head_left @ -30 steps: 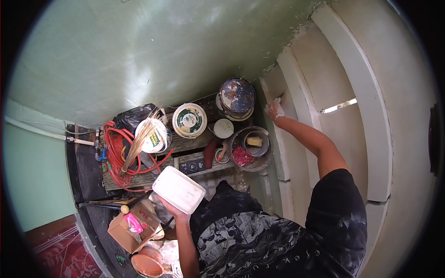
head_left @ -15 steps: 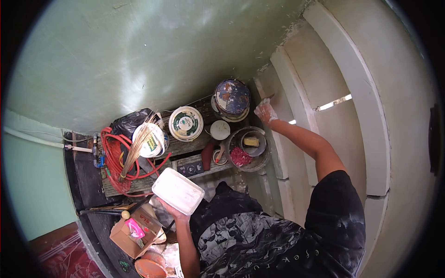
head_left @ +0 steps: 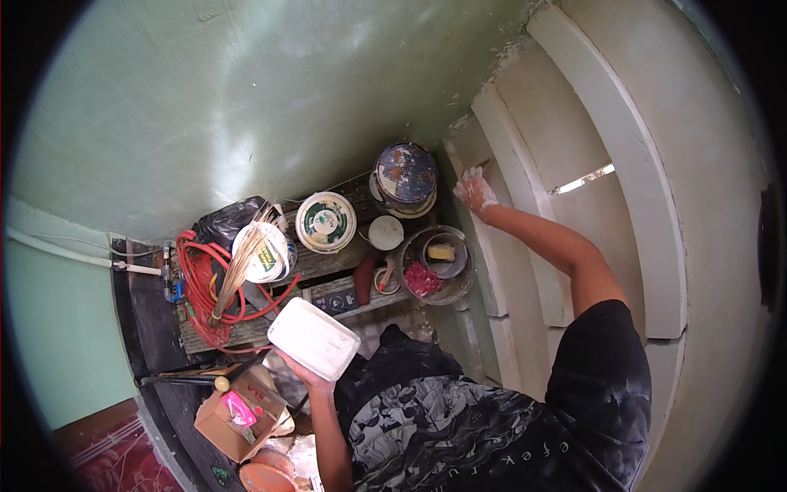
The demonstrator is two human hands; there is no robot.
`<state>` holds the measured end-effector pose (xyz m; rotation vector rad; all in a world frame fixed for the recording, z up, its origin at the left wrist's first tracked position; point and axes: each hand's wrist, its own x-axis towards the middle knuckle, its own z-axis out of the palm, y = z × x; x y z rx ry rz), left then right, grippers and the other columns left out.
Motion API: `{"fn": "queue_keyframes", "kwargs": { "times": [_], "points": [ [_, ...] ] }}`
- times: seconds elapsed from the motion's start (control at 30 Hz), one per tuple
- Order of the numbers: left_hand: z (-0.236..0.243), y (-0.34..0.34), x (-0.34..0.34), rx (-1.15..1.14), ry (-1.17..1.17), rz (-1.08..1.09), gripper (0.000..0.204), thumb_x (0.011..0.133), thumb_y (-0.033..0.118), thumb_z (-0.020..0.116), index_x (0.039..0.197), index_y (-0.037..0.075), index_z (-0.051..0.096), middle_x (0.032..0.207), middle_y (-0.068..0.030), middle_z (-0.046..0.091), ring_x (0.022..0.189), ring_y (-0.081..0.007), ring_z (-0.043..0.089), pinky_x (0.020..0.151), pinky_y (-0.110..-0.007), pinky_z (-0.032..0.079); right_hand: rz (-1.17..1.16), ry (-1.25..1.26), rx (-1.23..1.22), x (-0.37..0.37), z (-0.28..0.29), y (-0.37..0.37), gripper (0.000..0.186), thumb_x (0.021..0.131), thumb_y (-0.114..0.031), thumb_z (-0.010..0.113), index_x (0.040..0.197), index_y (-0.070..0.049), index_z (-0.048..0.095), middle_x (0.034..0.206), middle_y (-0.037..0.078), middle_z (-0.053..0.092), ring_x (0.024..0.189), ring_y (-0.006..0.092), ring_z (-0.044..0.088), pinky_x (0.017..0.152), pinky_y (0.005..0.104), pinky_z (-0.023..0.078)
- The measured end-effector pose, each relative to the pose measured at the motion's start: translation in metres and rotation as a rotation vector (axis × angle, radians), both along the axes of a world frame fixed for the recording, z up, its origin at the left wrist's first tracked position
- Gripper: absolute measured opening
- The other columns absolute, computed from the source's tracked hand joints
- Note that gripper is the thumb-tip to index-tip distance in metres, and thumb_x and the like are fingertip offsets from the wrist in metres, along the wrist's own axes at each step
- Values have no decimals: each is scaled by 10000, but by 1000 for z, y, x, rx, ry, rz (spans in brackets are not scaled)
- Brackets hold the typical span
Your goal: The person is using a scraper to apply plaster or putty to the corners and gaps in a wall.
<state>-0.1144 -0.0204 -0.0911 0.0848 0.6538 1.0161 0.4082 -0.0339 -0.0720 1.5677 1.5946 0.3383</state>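
Observation:
My left hand [head_left: 303, 369] grips a white rectangular plastic tub [head_left: 314, 334] at the lower centre, its inside smeared pale. Up at the wall on the right, my right hand [head_left: 478, 190], coated in white paste, is closed on a thin flat tool [head_left: 484, 164], mostly hidden by the fingers. It is against the recessed wall panel beside a pale vertical strip [head_left: 516, 156]. Just below and left of that hand stands a large grubby bucket [head_left: 455, 287] holding a smaller round container with a yellow sponge [head_left: 440, 251] and some pink-red material [head_left: 422, 279].
A wooden slatted bench [head_left: 328, 268] carries a stained lidded bucket [head_left: 406, 170], white tubs [head_left: 325, 220], a red hose [head_left: 193, 271], straw bristles [head_left: 229, 287] and a black bag [head_left: 225, 217]. At lower left are a cardboard box [head_left: 221, 422], an orange container [head_left: 266, 476] and a pipe [head_left: 74, 246].
My right hand has made small movements at the wall, first left, then slightly up and right. The tub in my left hand stays nearly still. The view has shifted slightly.

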Motion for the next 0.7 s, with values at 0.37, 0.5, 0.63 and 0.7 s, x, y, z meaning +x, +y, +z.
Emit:
{"fn": "queue_keyframes", "kwargs": {
  "times": [0.37,0.5,0.63,0.7],
  "points": [
    [0,-8,-6,55,-49,9,762,929,686,245,1492,172,275,1504,-50,354,1336,-306,406,1101,-470,341,-244,142,-157,-41,-23,-44,224,873,-210,583,1057,-167,704,1037,50,678,957,229,652,817,540,515],
    [-3,-4,-9,45,8,32,762,930,683,244,1494,172,267,1511,-50,343,1342,-305,398,1105,-470,335,-141,204,-87,-18,-29,-5,362,881,-207,567,1239,-188,609,1241,52,608,1103,218,598,822,515,512],
    [-2,-4,-6,4,5,33,763,931,684,241,1494,169,268,1511,-51,340,1344,-304,395,1106,-466,335,-2,-123,-31,24,-21,1,346,864,-184,582,1206,-179,635,1238,49,615,1092,212,609,773,454,523],
    [1,-5,-5,4,29,35,763,932,683,241,1493,167,268,1509,-51,342,1343,-301,397,1105,-462,338,-124,-48,-115,14,-18,-8,329,889,-192,542,1205,-184,635,1146,65,633,1052,242,617,848,488,488]
  ]
}}
